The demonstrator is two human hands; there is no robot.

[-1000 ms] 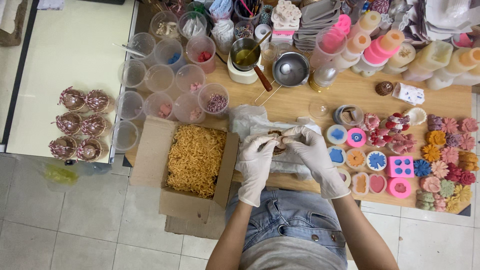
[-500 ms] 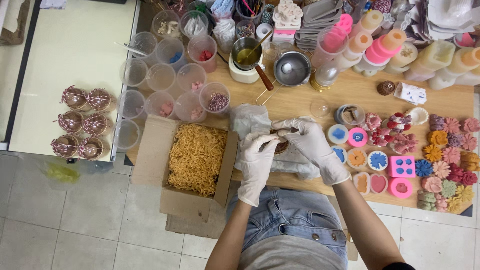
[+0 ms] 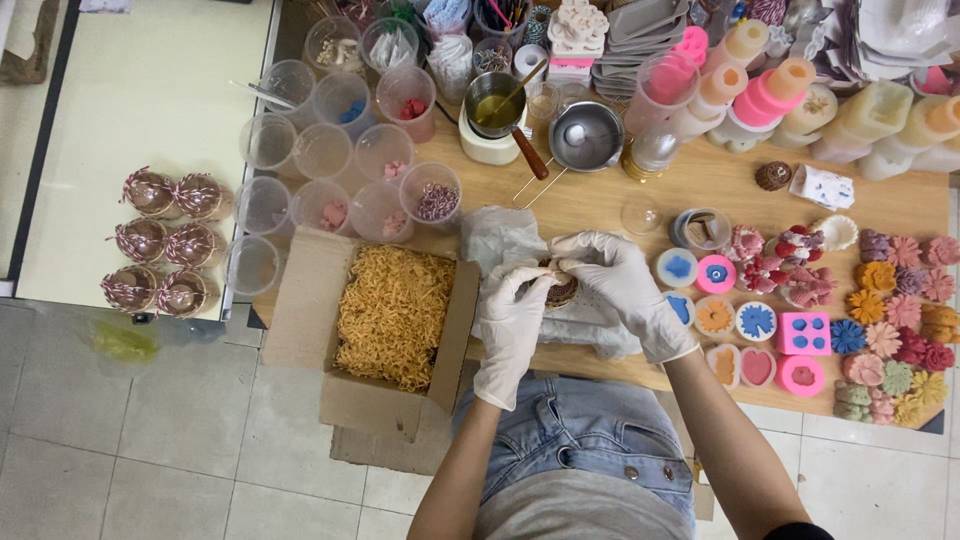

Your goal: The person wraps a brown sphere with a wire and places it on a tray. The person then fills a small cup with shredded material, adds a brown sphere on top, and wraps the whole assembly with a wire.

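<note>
Hands: both gloved, meeting over the table edge right in front of the person
Left hand (image 3: 515, 320): fingers curled up under a small brown round piece (image 3: 560, 291), cupping it from below
Right hand (image 3: 618, 285): fingers pinched down on top of the same piece, so it's gripped from both sides
Piece: mostly hidden between the gloves, only a ribbed brown edge shows, can't tell exactly what it is
Where it sits: held just above crumpled clear wrap (image 3: 520, 245) spread on the wooden table (image 3: 600, 195)
Box (image 3: 395, 315): open cardboard, full of yellow shredded filler, just left of the hands
Cups (image 3: 345, 150): cluster of clear plastic ones behind the box, some with pink or blue bits
Pan (image 3: 585, 135): small metal one behind the hands, next to a pot with yellowish liquid
Moulds (image 3: 745, 320): little round and heart-shaped ones just right of the hands, then rows of coloured flower shapes further right
Wrapped ones (image 3: 160, 240): six tied bundles on the pale surface far left
Tip imo: keep the bottom hand as the steady cradle and let only the top fingertips work, light pressure so the ribbing isn't dented, and stay low over the wrap so a slip lands soft
</note>
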